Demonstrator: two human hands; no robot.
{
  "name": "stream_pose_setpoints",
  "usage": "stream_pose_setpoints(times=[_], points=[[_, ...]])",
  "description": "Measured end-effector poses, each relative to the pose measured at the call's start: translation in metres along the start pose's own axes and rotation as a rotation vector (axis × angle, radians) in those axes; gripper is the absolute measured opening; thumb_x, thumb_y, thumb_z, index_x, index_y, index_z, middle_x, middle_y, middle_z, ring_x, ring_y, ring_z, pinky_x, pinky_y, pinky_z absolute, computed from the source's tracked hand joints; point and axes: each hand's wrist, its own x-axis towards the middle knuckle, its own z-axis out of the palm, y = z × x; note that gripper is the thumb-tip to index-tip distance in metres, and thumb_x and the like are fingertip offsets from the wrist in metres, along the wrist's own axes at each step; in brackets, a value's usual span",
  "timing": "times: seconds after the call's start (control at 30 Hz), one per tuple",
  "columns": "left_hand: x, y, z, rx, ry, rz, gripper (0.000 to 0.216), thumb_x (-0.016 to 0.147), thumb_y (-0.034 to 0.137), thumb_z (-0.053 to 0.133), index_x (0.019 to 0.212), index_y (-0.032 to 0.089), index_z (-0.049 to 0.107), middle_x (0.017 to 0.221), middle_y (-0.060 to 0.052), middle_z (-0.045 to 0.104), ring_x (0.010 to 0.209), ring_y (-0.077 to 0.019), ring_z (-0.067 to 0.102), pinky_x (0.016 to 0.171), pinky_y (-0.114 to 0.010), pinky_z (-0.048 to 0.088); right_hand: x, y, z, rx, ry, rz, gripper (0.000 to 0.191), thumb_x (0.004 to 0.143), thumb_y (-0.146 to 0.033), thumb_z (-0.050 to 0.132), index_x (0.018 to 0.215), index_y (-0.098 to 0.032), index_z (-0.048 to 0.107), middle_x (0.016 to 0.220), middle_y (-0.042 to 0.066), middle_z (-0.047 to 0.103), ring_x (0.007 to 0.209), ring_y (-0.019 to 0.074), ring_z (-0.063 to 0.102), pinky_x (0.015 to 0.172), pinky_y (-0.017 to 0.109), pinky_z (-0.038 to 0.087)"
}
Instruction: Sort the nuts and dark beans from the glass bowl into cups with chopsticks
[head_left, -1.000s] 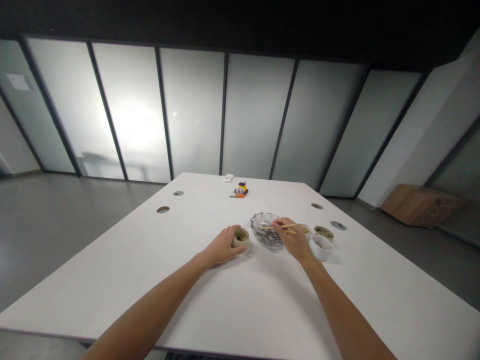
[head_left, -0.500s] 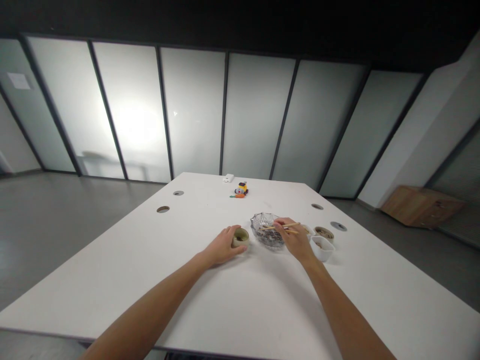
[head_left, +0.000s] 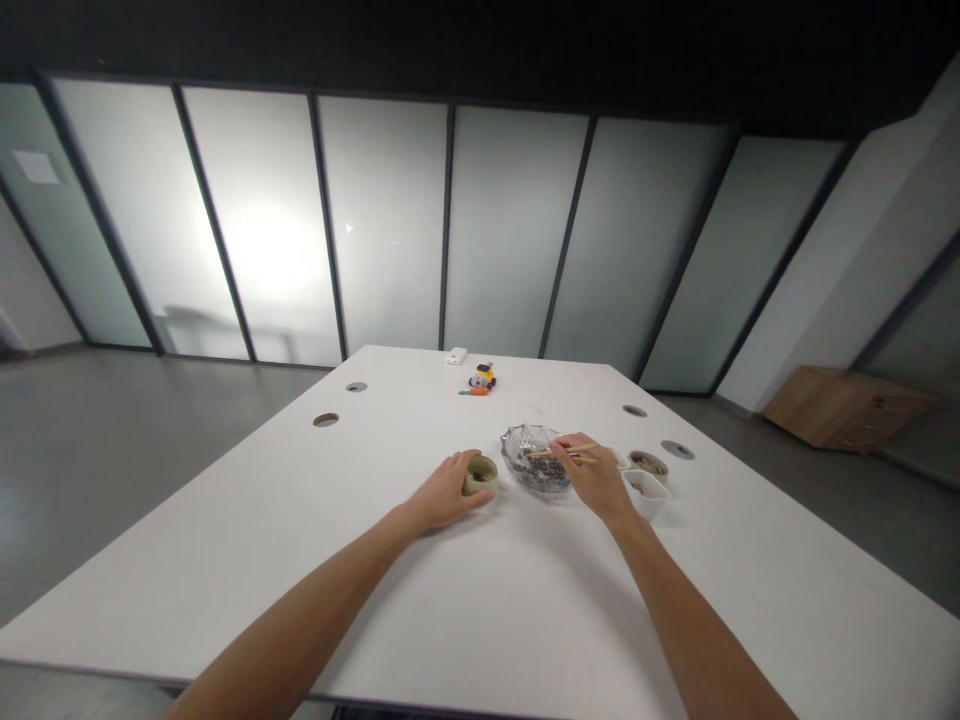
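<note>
My left hand (head_left: 448, 491) is wrapped round a small green cup (head_left: 481, 480) standing on the white table; some dark bits lie inside it. To its right sits a clear glass bowl (head_left: 517, 440) with a scalloped rim, holding many small dark pieces. Over the bowl my right hand (head_left: 589, 470) grips a pair of wooden chopsticks (head_left: 547, 454), their tips pointing left and down into it. Whether the tips pinch anything is too small to tell. Close by my right hand is a white dish (head_left: 646, 497) with small contents.
Behind the white dish stand a round brown-rimmed bowl (head_left: 648, 465) and another white dish, partly hidden by my hand. Farther back on the table (head_left: 375, 570) are a yellow toy car (head_left: 484, 376), an orange carrot-shaped toy (head_left: 478, 392) and a white box-like object (head_left: 456, 356). Several round holes pierce the tabletop.
My right hand has shifted very slightly to the right, and the chopstick tips have moved a little right within the glass bowl. My left hand stays on the cup.
</note>
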Motion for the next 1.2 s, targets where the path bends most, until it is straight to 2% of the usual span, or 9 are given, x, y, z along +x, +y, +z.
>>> stream_pose_setpoints(times=[0.4, 0.93, 1.2], points=[[0.0008, -0.0003, -0.0003, -0.01, -0.015, -0.004, 0.064, 0.089, 0.042, 0.073, 0.146, 0.022, 0.051, 0.144, -0.015, 0.062, 0.132, -0.035, 0.057, 0.113, -0.05, 0.045, -0.0011, -0.0061, 0.0016, 0.039, 0.002, 0.005, 0.044, 0.098, -0.058, 0.053, 0.079, -0.024, 0.073, 0.084, 0.008, 0.078, 0.077, 0.0242, 0.07, 0.077, 0.039, 0.056], [-0.0002, 0.0015, -0.0005, -0.014, 0.001, 0.007, 0.066, 0.089, 0.04, 0.074, 0.147, 0.022, 0.049, 0.143, -0.015, 0.062, 0.13, -0.0338, 0.058, 0.114, -0.05, 0.044, -0.0044, -0.0099, 0.002, 0.046, -0.159, -0.088, 0.035, 0.101, -0.047, 0.052, 0.084, -0.025, 0.073, 0.085, 0.007, 0.075, 0.08, 0.0236, 0.068, 0.076, 0.037, 0.053], [0.0003, 0.002, -0.0001, -0.016, 0.004, 0.002, 0.066, 0.088, 0.042, 0.074, 0.146, 0.023, 0.051, 0.144, -0.015, 0.062, 0.131, -0.0344, 0.058, 0.114, -0.049, 0.045, -0.0064, -0.0059, 0.0048, 0.056, -0.17, -0.104, 0.034, 0.102, -0.045, 0.054, 0.084, -0.024, 0.074, 0.086, 0.005, 0.074, 0.081, 0.0221, 0.068, 0.077, 0.035, 0.052]])
